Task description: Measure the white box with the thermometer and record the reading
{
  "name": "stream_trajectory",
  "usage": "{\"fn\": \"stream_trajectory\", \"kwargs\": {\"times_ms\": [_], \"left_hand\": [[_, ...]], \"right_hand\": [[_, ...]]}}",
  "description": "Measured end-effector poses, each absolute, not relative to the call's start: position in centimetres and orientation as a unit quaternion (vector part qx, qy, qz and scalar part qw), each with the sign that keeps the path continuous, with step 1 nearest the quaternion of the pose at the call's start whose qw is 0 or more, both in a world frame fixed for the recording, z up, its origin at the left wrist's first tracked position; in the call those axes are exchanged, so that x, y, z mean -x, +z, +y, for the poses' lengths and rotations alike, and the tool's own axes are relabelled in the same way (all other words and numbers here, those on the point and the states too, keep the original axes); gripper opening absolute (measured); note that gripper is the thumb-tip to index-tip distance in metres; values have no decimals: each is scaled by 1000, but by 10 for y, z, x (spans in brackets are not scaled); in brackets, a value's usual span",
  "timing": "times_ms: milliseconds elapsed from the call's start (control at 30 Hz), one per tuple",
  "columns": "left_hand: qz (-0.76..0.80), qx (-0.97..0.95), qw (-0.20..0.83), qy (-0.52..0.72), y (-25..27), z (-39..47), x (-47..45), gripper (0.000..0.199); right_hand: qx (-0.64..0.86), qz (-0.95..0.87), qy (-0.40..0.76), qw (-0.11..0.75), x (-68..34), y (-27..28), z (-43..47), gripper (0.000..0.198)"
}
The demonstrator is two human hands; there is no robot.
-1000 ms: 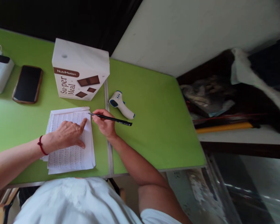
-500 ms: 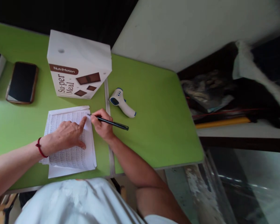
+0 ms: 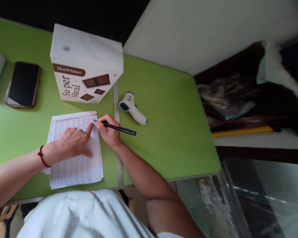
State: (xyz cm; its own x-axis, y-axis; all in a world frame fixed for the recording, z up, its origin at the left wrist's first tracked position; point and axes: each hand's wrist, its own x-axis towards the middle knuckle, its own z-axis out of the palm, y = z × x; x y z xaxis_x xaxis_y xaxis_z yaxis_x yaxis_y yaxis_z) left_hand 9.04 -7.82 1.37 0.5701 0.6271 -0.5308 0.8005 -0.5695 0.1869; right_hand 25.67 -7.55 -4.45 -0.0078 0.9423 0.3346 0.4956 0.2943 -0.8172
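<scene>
Now we are at the writing step: our right hand has its grip closed around the pen, thumb and fingers pinching it near the tip, and the tip rests at the top right corner of the stack of papers. Our left hand lies flat on the sheets with nothing grasped, the index finger stretched toward the pen tip as if marking a line. The papers sit on the green desk, just in front of the white box, with their long side running away from us. The pen's long axis lies nearly level across the desk, its tip pointing left at the page and its back end pointing right toward the thermometer. Next, we judge, the tip needs a small, steady stroke while the left hand keeps the sheets from sliding.
</scene>
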Motion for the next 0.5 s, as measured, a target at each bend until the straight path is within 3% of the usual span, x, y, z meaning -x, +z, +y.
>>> {"fn": "stream_trajectory", "kwargs": {"times_ms": [500], "left_hand": [[421, -852, 223, -217, 13, -78, -90, 117]], "right_hand": [[518, -694, 201, 459, -256, -47, -75, 18]]}}
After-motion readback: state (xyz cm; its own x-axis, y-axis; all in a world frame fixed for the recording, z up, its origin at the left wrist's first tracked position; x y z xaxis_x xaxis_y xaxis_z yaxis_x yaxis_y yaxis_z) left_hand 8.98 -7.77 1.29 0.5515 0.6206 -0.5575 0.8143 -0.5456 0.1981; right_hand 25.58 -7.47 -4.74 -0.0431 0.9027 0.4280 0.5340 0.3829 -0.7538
